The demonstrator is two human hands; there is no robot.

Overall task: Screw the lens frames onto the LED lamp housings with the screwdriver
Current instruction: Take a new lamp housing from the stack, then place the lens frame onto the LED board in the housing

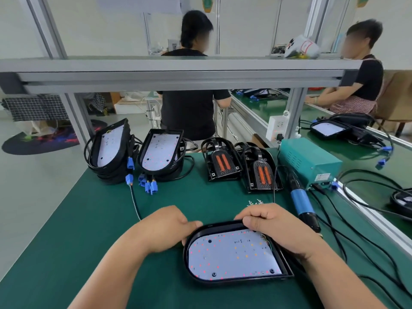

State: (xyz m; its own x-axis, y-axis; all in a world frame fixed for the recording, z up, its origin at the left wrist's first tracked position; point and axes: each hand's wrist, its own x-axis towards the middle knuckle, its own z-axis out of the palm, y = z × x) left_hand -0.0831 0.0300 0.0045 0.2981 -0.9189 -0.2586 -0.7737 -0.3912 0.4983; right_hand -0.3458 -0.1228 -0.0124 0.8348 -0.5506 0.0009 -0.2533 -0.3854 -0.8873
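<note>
a led lamp housing lies face up at the desk's near edge. the left hand curls its grip round the housing's left rim; the right hand has its grip clamped on the far right rim. the screwdriver lies untouched near the right edge. two lens frames stand toward the far edge, loose screws just beyond the right hand.

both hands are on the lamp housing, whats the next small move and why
Likely free the right hand and fetch a lens frame from the nearer stack. Both it and the left hand grip the LED lamp housing, whose LED board lies bare with no frame on it, so the electric screwdriver lying on the mat has nothing to fasten yet.
</note>
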